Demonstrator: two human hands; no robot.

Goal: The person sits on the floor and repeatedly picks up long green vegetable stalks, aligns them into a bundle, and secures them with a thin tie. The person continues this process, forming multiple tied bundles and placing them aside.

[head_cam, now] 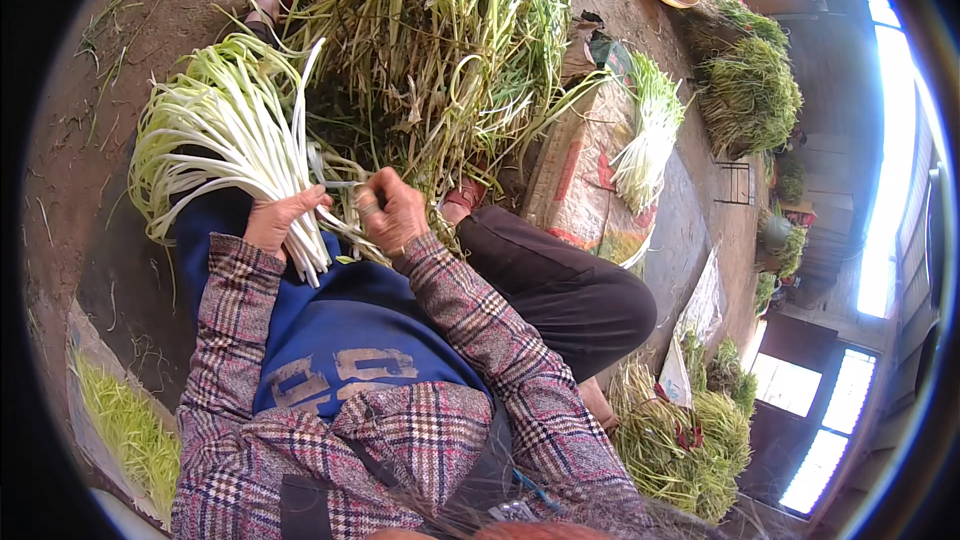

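A fanned bunch of white-stalked garlic greens [232,142] rests across my lap at the left, its yellow-green leaf ends drooping away from me. My left hand [281,217] wraps around the bunch near its cut lower ends. Just to the right, my right hand [394,210] is closed in a fist, slightly blurred. A pale thin strand [341,183] runs from the bunch into its fingers. Both hands are over the blue apron [360,322]. Limp stalks and leaf scraps hang below the right hand.
A large heap of untrimmed greens [442,52] stands right before me. A white-stalked bunch [649,135] lies on a printed woven sack [577,165] to the right. More green piles [750,94] line the floor beyond. Pale green leaves [124,420] lie at lower left.
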